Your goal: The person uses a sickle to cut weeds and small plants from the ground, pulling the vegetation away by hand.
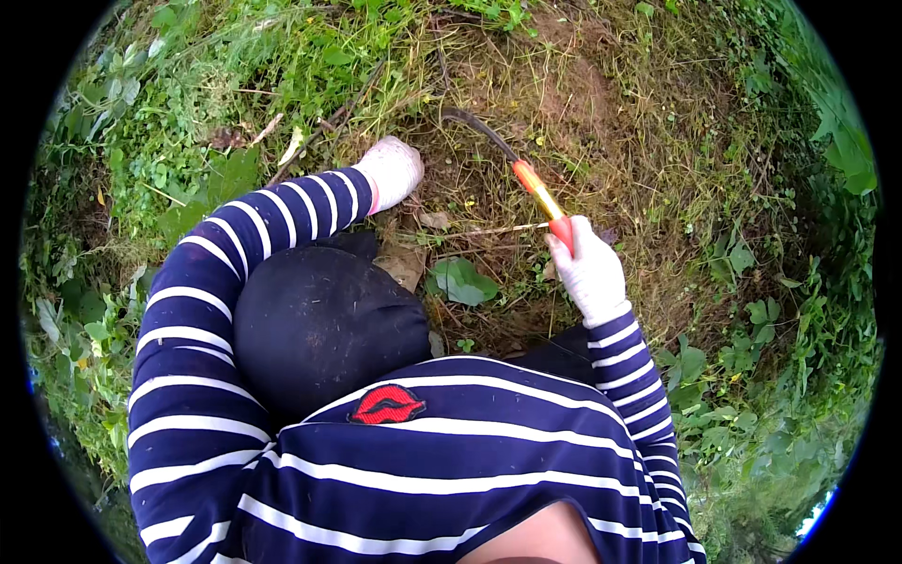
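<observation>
My right hand (590,271), in a white knit glove, grips the red-orange and yellow handle of a sickle (538,189). The dark curved blade (481,127) reaches up and left, low over the weeds, its tip near a patch of cut or flattened stems. To the left, my left hand (392,173), also gloved in white, is lowered to the ground beside the grass (366,144). Its fingers are turned away from view, so whether they hold stems is hidden. A gap of bare soil and dry stems lies between the left hand and the blade.
My bent knee in dark trousers (328,324) lies below the left forearm. Dry twigs (331,123) slant beside the left hand. Thick green weeds (176,134) grow at left, leafy plants (768,317) at right. A broad green leaf (463,280) lies between my legs.
</observation>
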The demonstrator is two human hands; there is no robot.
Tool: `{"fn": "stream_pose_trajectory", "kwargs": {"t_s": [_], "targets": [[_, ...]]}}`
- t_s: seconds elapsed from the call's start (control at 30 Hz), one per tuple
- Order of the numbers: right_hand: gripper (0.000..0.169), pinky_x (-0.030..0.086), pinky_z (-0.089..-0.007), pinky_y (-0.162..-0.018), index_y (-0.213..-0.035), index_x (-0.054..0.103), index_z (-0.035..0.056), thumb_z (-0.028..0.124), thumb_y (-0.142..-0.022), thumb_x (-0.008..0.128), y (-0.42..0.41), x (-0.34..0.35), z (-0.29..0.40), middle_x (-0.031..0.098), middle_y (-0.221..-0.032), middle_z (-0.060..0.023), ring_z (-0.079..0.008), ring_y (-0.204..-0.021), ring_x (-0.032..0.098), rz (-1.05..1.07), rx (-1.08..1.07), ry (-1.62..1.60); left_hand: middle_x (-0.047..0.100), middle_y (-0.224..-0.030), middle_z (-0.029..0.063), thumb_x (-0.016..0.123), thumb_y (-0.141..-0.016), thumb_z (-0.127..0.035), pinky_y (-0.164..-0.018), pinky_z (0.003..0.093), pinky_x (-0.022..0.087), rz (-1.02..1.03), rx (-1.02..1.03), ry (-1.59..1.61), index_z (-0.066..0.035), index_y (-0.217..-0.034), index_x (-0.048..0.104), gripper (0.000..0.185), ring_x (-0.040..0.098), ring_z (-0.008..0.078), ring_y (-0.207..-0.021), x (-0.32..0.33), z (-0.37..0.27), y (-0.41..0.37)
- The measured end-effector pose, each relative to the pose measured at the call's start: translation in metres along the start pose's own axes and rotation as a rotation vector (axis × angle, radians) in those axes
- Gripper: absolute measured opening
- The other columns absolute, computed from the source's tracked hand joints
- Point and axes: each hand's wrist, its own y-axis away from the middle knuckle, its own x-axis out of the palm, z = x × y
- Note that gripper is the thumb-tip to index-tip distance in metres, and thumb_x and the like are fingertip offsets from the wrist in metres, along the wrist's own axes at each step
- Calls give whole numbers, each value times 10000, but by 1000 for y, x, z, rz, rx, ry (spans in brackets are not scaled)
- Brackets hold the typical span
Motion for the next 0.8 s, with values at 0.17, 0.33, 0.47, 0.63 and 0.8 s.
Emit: {"fn": "stream_pose_trajectory", "kwargs": {"t_s": [0.17, 0.33, 0.47, 0.63, 0.8], "targets": [[279, 545, -480, -583, -991, 532, 98, 349, -957, 649, 49, -12, -48, 655, -700, -149, -366, -636, 675, 246, -44, 234, 719, -998, 64, 634, -882, -159, -814, 417, 550, -16, 17, -22, -137, -958, 770, 157, 702, 272, -1000, -3, 8, 43], [306, 541, -455, -566, -992, 527, 106, 342, -915, 706, 94, -84, -72, 650, -717, -134, -346, -625, 671, 434, -59, 378, 715, -951, 53, 620, -889, -189, -808, 419, 539, -38, 109, -56, -154, -907, 760, 145, 695, 255, -975, -10, 11, 62], [264, 535, -453, -579, -1022, 538, 89, 315, -962, 660, 20, -36, -24, 656, -734, -156, -357, -651, 673, 133, -125, 15, 742, -941, 59, 636, -878, -174, -798, 417, 557, -28, 32, -25, -148, -921, 787, 159, 715, 268, -958, -13, 10, 60], [311, 533, -512, -682, -1001, 521, 74, 378, -996, 585, -7, 34, -19, 660, -764, -198, -429, -757, 669, 348, -18, -92, 691, -957, 53, 627, -872, -180, -797, 417, 542, -82, 125, -33, -142, -935, 744, 138, 677, 267, -969, -25, 15, 63], [300, 536, -498, -633, -997, 542, 83, 355, -948, 658, 109, -62, -84, 660, -714, -164, -387, -690, 674, 582, 161, 217, 671, -988, 28, 635, -838, -158, -796, 408, 536, -62, 221, -52, -150, -903, 724, 111, 652, 252, -996, -44, 15, 85]]}}
